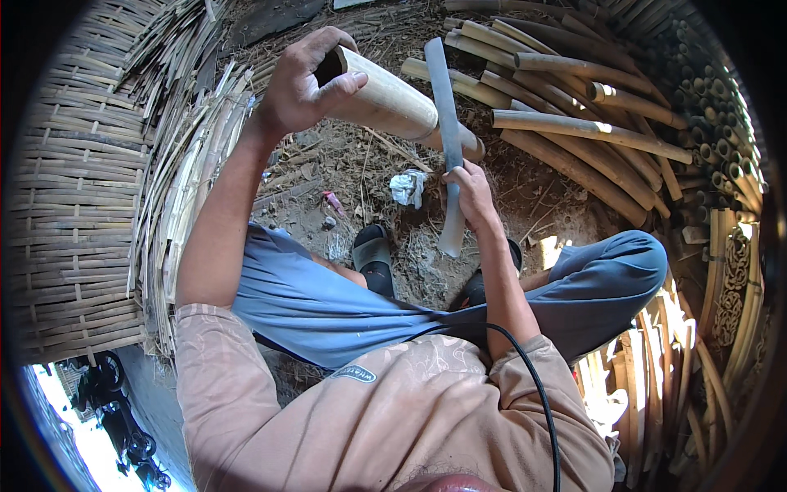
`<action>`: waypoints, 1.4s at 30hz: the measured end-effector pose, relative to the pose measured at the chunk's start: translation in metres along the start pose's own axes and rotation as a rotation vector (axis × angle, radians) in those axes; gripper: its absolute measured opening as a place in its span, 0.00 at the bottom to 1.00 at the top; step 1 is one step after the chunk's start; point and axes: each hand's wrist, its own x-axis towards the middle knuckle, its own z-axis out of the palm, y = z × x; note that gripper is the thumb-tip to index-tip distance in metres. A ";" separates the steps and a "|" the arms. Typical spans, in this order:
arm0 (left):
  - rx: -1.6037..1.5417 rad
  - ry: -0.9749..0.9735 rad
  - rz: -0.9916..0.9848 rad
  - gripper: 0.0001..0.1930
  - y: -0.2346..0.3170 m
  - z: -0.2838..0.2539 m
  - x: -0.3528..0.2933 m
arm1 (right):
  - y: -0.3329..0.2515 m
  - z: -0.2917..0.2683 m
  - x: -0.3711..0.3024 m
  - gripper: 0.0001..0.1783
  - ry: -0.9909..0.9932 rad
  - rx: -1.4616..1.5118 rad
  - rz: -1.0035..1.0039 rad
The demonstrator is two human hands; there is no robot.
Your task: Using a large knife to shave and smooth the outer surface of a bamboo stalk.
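My left hand point(305, 82) is wrapped round the open near-left end of a thick pale bamboo tube point(385, 97), thumb along its outside. The tube slants down to the right, and a joint ring shows near its far end. My right hand point(472, 190) grips a long, flat grey blade point(443, 98) around its lower middle. The blade stands nearly upright in the picture and crosses in front of the tube's right end; whether it touches the bamboo I cannot tell. Part of the blade sticks out below my fist.
Cut bamboo poles point(590, 127) lie piled at the right, with stacked tubes point(721, 139) behind. Split strips point(205, 156) and a woven bamboo panel point(74, 197) line the left. Crumpled white plastic point(407, 189) lies on the littered ground. A black cable point(537, 385) runs over my shirt.
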 end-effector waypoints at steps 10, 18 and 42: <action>-0.013 -0.003 -0.003 0.20 0.002 0.000 0.000 | 0.004 -0.003 0.002 0.12 0.051 0.018 0.043; 0.002 -0.011 0.000 0.19 0.002 0.000 0.002 | 0.006 -0.001 0.002 0.11 0.082 0.019 0.056; 0.006 -0.011 -0.005 0.20 0.001 -0.002 0.000 | -0.002 0.004 0.000 0.12 0.021 -0.004 -0.002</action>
